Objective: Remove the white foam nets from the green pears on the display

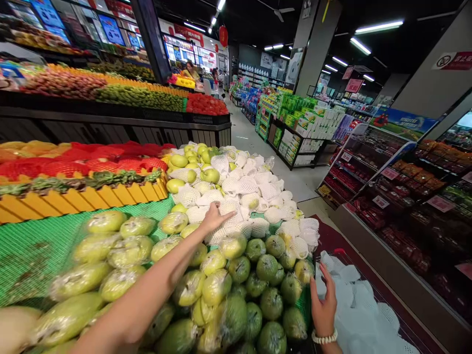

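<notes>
My left hand (216, 219) reaches out over a heap of yellow-green fruit in white foam nets (245, 186), thumb and fingers apart. It is over or touching the nearest nets; I cannot tell which. My right hand (324, 302), with a cream beaded band at the wrist, is open at the right edge of the display. Its fingertips are close to round green fruits in clear film (267, 268). White foam nets (354, 295) lie in a pile just right of that hand. Elongated yellow-green melons in film (129, 250) lie left of my left forearm.
Yellow picket edging (84, 200) and red net bags of fruit (110, 158) border the left. Green netting (25, 255) lines the display. Farther off are a long produce stand (140, 97), stacked green-and-white boxes (300, 118) and dark shelves (409, 196). A person (191, 71) is far back.
</notes>
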Motion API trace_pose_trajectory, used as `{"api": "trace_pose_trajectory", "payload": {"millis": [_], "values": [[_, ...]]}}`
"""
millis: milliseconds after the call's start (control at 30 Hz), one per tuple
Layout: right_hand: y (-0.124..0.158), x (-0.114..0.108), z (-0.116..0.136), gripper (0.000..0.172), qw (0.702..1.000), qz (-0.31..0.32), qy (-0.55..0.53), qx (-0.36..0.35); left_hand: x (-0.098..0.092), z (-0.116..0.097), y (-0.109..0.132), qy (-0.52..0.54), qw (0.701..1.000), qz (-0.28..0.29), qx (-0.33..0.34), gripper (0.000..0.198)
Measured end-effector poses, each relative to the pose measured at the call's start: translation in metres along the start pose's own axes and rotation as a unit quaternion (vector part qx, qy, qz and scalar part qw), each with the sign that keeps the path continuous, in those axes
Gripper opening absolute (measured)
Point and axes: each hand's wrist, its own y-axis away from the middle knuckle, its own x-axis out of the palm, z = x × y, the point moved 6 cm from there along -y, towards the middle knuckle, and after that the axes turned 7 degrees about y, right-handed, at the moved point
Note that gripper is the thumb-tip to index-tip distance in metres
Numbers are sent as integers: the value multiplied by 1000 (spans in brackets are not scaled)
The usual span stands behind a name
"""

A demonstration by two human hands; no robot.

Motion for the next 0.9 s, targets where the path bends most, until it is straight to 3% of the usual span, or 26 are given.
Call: {"api": "trace_pose_trajectory", "payload": {"millis": [100,233,367,433,500,600,667,700,800,900], "values": [[8,1,-1,52,999,13,-21,41,7,-10,1,-14,1000,-11,12,90],[12,8,12,54,995,15,-59,82,-3,-29,12,-11,999,-37,11,68],[4,23,55,53,986,62,-123,91,-36,-50,32,130,983,-131,-12,67],[1,40,86,49,969,147,-175,93,-47,-66,52,186,971,-149,11,76],[6,66,121,50,919,275,-260,112,-47,-83,82,207,968,-138,39,90],[28,101,170,84,785,425,-415,175,-30,-102,140,228,968,-82,70,98],[41,116,193,103,718,455,-484,207,-16,-114,181,196,970,-37,141,93],[44,120,199,105,704,452,-504,215,-10,-120,200,163,968,-18,191,88],[47,121,196,106,722,397,-517,233,2,-122,243,110,952,-2,285,87],[50,118,177,99,760,331,-486,277,10,-108,258,196,954,-20,225,86]]}}
